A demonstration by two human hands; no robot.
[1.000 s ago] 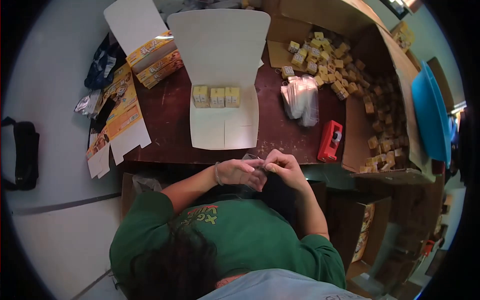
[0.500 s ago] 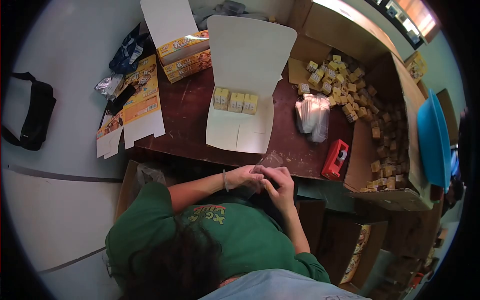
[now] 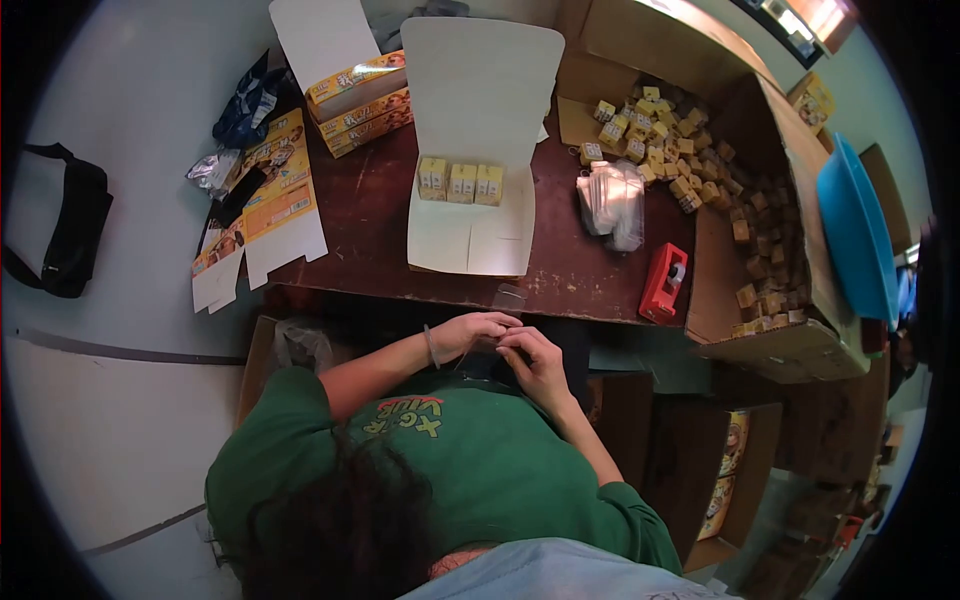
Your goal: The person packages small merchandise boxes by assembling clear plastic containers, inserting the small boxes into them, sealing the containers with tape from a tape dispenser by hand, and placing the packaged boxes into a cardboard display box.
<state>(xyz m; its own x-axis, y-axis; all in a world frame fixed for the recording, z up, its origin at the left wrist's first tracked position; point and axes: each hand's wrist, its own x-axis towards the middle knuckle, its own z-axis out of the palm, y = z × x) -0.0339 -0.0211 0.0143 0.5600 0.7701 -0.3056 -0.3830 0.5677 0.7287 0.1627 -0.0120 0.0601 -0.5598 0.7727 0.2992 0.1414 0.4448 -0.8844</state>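
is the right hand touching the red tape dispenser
Apart. The head view shows the right hand at the near edge of the tabletop, with a plain gap between it and the red tape dispenser.

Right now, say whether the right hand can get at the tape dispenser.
Likely yes: the tape dispenser sits near the edge of the table, beyond the right hand, with nothing visible blocking the way, though that hand seems busy with clear plastic.

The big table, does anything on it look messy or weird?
A little. The small yellow boxes lie jumbled in the cardboard carton, while a neat row stands inside the open white-lined box. The table has pale scuffs near its front edge.
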